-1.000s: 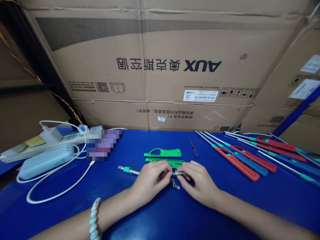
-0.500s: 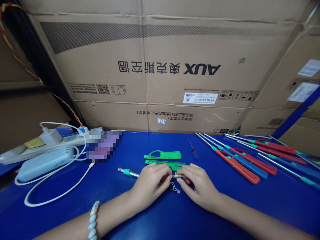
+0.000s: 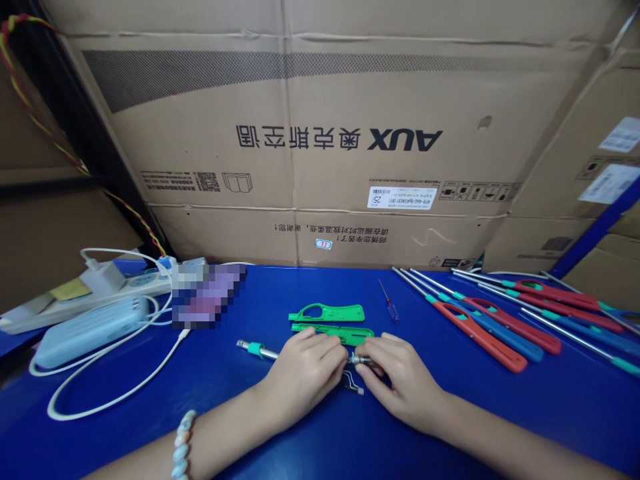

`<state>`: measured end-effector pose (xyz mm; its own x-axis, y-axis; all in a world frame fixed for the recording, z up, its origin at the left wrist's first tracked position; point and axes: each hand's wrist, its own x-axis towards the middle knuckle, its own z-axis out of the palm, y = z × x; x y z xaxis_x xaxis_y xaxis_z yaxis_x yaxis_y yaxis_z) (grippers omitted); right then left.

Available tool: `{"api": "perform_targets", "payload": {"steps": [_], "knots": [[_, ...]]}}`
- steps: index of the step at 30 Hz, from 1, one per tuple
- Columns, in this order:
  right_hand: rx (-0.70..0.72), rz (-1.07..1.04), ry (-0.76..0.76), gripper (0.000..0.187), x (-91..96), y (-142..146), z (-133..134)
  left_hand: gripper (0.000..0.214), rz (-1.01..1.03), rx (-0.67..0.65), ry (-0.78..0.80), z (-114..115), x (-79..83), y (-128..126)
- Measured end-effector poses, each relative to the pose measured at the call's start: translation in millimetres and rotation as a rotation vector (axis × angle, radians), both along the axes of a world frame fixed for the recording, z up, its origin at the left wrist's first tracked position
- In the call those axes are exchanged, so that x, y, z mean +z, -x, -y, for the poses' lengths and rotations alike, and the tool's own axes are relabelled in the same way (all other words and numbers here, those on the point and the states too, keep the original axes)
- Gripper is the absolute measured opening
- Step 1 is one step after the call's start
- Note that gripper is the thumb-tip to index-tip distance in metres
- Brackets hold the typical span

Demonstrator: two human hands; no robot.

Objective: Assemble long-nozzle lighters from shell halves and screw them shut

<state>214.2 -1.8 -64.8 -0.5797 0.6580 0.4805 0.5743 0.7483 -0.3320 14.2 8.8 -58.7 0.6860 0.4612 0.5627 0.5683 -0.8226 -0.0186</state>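
Observation:
My left hand (image 3: 310,363) is closed, thumb and fingers pressed together. What it pinches is hidden behind the fingers. My right hand (image 3: 400,380) is closed on a small cylindrical lighter part with a metal valve-like end (image 3: 356,359), pointing toward the left fingertips. A thin white wire with a small end piece (image 3: 354,381) shows just below, between the hands. From behind the left hand sticks out a metal lighter tube with a green collar (image 3: 255,349). Beyond the hands lie two green lighter shell halves, the far one (image 3: 340,313) and the near one (image 3: 357,335), partly covered by fingers.
A small purple-handled screwdriver (image 3: 391,310) lies behind the right hand. Several long-necked lighters, among them an orange one (image 3: 480,337), lie at right. On the left are a light blue power bank (image 3: 93,330), white cables and a power strip (image 3: 133,283). A cardboard wall (image 3: 300,87) stands behind.
Both hands stay close together, with only slight finger movement around the small part. The left fingers now cover a little more of the gap between the hands. The view has shifted slightly.

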Motion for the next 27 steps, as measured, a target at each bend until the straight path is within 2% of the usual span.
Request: {"api": "perform_targets", "payload": {"steps": [7, 19, 27], "knots": [[0.015, 0.002, -0.016, 0.013, -4.1, -1.1, -0.1, 0.033, 0.033, -0.026, -0.081, -0.1, -0.2, -0.4], [0.021, 0.047, -0.054, 0.016, -3.6, -0.7, 0.2, 0.036, -0.023, -0.06, -0.172, -1.5, 1.5, 1.0], [0.001, 0.031, -0.032, 0.014, -3.4, -0.6, 0.5, 0.033, 0.014, -0.059, -0.036, -3.3, 1.7, 2.8]]}}
